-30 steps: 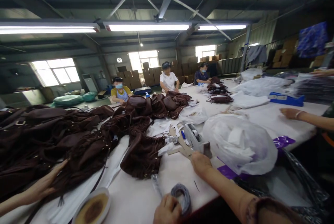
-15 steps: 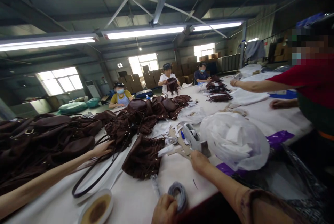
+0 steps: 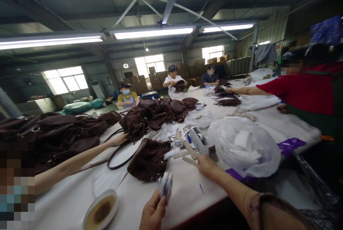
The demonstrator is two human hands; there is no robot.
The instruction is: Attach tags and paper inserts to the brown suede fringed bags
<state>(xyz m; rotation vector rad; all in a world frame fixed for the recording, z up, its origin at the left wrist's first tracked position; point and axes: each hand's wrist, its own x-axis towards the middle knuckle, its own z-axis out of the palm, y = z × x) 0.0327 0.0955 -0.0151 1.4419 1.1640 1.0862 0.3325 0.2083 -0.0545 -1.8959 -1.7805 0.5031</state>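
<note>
My left hand, at the bottom middle, pinches a grey, shiny roll of tape between thumb and fingers. The roll is turned on edge above the white table. To its right, my right hand is closed at the end of a flat cardboard strip, just beside a grey tape dispenser. Its fingertips are partly hidden. Between and beyond my hands lies a dark brown fringed bag. A co-worker's hand reaches in from the left to the bag pile's strap.
Brown bags are heaped along the left and middle. A white bowl with brownish contents stands at the front left. A large clear plastic bag of white material sits right, near purple packaging. A red-sleeved co-worker leans in.
My left hand has lifted the roll of tape, tilted it on edge and moved left. My right hand has hardly moved. The red-sleeved co-worker reaches farther across; the left co-worker leans into view.
</note>
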